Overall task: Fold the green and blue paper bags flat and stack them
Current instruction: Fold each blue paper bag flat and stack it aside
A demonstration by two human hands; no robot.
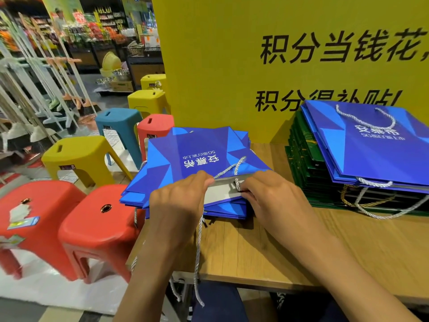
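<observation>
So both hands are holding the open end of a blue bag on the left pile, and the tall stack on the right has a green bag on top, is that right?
Not quite. In the head view the right stack is topped by a blue bag; the green bags lie beneath it. The rest holds: the left hand and right hand grip the near bag at its open end.
</observation>
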